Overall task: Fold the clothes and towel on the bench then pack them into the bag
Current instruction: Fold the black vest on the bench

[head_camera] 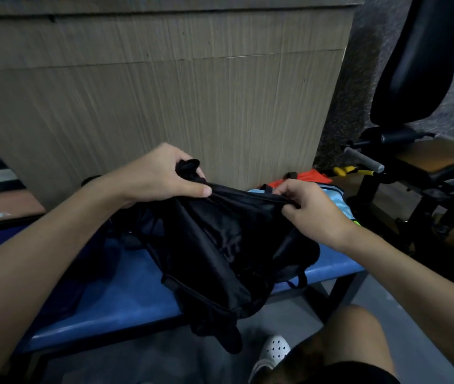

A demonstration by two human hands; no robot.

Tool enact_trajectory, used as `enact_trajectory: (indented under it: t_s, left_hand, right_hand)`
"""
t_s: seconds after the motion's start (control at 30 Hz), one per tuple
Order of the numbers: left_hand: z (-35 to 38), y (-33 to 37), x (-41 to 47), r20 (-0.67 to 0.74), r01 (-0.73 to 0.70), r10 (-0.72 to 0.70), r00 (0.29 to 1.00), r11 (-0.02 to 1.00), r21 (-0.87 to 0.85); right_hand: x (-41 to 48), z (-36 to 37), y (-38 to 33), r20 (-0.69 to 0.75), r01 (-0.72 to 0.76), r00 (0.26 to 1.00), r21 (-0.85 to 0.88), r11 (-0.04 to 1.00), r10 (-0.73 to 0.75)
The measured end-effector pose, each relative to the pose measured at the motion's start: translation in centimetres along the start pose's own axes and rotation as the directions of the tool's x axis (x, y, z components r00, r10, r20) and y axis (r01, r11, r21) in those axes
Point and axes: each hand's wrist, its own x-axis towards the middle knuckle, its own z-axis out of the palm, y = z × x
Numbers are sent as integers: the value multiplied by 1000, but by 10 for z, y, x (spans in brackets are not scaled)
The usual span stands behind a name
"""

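Fingers of the left hand [159,176] and right hand [311,206] curl tight on the top edge of black fabric [220,239], stretched between them at frame centre over the blue bench [114,295], orange and light-blue clothes [339,194] lying just behind the right hand.

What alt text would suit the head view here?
The left hand and right hand grip a black fabric item, stretching its top edge between them over a blue bench. An orange garment and a light-blue cloth lie behind it.
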Motion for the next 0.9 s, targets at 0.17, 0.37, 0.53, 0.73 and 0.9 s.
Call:
enact_trajectory:
  t_s: [0.17,0.37,0.53,0.73,0.9]
  left_hand:
    - [-3,-20,9,-230,174,-171,958,985,-10]
    - [-1,-10,4,-6,156,-156,988,986,63]
    - [26,12,4,55,-2,6,998,997,-77]
    - [64,35,18,117,-75,113,987,953,-294]
    - [97,61,32,154,-111,174,973,931,-348]
  right_hand:
    - [1,-8,2,-22,-43,999,-15,999,42]
    - [2,-14,-14,-49,-178,979,273,946,198]
    - [1,-21,-31,128,-247,969,519,818,211]
    - [-6,-35,-34,116,-259,965,525,811,233]
    - [-23,-61,-28,27,-265,956,501,824,291]
